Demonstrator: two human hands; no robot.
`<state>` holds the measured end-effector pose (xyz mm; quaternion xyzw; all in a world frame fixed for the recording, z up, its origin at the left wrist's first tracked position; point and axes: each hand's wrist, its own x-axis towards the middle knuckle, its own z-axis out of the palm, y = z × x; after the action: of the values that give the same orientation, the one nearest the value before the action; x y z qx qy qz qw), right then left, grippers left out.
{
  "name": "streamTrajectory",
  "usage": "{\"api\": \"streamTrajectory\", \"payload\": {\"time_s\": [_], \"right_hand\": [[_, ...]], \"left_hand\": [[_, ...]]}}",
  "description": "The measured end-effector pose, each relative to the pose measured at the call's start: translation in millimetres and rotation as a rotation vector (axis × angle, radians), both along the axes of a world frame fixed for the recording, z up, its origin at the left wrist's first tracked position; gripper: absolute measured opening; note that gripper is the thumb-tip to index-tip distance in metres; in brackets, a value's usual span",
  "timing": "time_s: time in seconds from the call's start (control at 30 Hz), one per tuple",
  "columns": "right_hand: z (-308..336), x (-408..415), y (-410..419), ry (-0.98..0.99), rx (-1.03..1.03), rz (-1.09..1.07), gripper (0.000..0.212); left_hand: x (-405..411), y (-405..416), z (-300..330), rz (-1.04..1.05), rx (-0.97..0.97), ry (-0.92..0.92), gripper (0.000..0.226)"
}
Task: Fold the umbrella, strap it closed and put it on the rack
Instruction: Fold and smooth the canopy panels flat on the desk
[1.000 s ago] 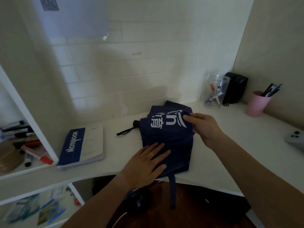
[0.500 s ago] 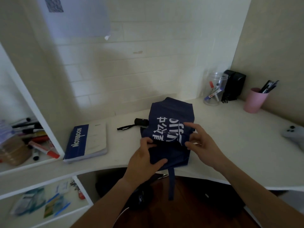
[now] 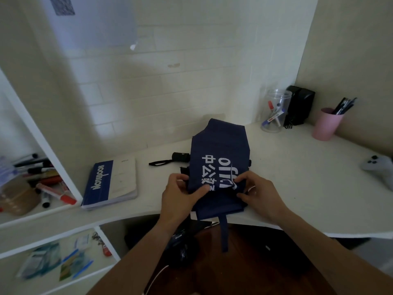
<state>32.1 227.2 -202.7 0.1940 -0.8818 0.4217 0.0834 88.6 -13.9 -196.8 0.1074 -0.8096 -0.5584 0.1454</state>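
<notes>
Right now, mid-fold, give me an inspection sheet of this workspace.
Surface: white desk, curved front edge, mostly bare on the right.
Job's things: navy umbrella lies flat on the desk; its handle sticks out left; strap hangs loose over the front edge.
Clutter: notebook, clear jar of markers, pink cup of pens, black box, grey controller.
Grippers: left hand and right hand both pinch the canopy's near part.
Cables: a thin white one under the desk.
Surroundings: shelf of markers on the left; tiled wall behind; rack not identified.
</notes>
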Motion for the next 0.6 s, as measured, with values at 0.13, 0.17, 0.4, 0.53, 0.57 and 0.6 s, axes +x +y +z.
{"api": "streamTrajectory", "payload": {"time_s": [0.13,0.17,0.4,0.53,0.57,0.6], "right_hand": [[-2,0,1,0.023,-0.016,0.008,0.034],[-3,0,1,0.055,-0.025,0.012,0.033],[4,10,8,0.343,0.096,0.030,0.013],[5,14,5,0.300,0.009,0.066,0.022],[4,15,5,0.276,-0.006,0.061,0.022],[4,17,5,0.262,-0.011,0.059,0.022]], "left_hand": [[-4,-6,-14,-0.031,-0.394,0.023,0.071],[-4,-7,-15,-0.025,-0.410,0.022,0.069],[-3,-10,-25,-0.003,-0.565,0.243,0.029],[-2,-9,-33,0.005,-0.522,0.282,0.024],[-2,-9,-33,0.014,-0.506,0.277,0.024],[-3,-8,-33,0.022,-0.491,0.272,0.026]]}}
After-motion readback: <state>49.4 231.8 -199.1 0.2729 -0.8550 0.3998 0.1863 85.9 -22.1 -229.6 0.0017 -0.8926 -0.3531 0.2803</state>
